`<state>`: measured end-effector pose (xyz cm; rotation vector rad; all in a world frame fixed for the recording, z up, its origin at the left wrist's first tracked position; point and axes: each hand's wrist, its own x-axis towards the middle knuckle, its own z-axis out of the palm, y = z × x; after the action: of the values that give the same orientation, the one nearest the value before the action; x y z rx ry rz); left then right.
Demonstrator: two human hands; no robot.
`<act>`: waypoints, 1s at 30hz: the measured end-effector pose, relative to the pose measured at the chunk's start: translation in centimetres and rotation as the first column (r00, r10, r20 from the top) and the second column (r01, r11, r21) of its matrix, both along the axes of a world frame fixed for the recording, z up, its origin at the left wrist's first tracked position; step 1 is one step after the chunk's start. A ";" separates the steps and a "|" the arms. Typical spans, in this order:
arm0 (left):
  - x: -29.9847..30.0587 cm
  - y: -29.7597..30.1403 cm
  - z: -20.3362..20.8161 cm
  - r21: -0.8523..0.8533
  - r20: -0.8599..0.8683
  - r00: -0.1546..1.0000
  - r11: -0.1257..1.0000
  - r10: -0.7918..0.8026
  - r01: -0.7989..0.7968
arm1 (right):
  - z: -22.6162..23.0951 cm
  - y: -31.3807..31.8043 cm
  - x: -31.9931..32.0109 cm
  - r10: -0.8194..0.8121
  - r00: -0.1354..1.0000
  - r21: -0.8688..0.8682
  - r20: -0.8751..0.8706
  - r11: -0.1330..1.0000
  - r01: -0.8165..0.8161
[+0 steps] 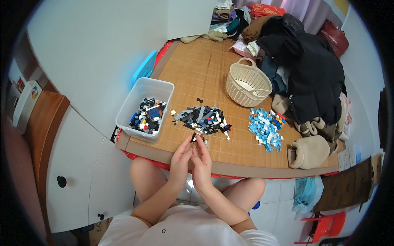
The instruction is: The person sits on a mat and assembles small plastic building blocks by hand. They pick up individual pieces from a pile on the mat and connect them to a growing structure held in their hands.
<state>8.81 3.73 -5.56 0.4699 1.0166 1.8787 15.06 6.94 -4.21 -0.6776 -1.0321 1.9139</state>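
My left hand point(179, 160) and my right hand point(201, 164) meet at the near edge of the bamboo mat. Their fingertips close together around a small black building brick point(193, 137), whose exact shape is too small to make out. Just beyond the fingers lies a loose pile of building bricks point(202, 115), mostly black and grey with some white, blue and red. To the left stands a clear plastic bin point(124, 121) with more mixed bricks inside. A second pile, of light blue and white pieces point(264, 129), lies to the right.
A colourful puzzle cube point(278, 120) touches the blue pile. Behind it stands a beige basket point(247, 92) with a raised handle. Dark clothes point(314, 74) heap up on the right, near a rolled beige cloth item point(308, 152). A blue lid point(144, 67) leans behind the bin.
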 end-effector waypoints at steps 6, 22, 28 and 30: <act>-2.7 -1.9 2.6 0.079 -0.030 0.993 0.990 0.115 -0.113 | 2.7 -1.0 -3.0 0.119 0.993 0.078 -0.028 0.990 -0.116; -9.3 -4.2 4.9 0.188 -0.079 0.926 0.918 0.369 -0.350 | 4.6 -1.8 -10.6 0.325 0.943 0.198 0.075 0.922 -0.333; -10.3 -4.8 4.9 0.198 -0.115 0.878 0.877 0.464 -0.437 | 4.6 -2.1 -11.0 0.310 0.948 0.220 0.078 0.922 -0.319; -10.1 -5.0 5.1 0.195 -0.123 0.875 0.876 0.468 -0.441 | 4.4 -2.1 -10.8 0.298 0.951 0.222 0.083 0.925 -0.309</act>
<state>-1.29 -1.22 -0.46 0.5211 1.1652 2.3917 4.28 4.84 0.21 -0.4487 -1.4354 1.9996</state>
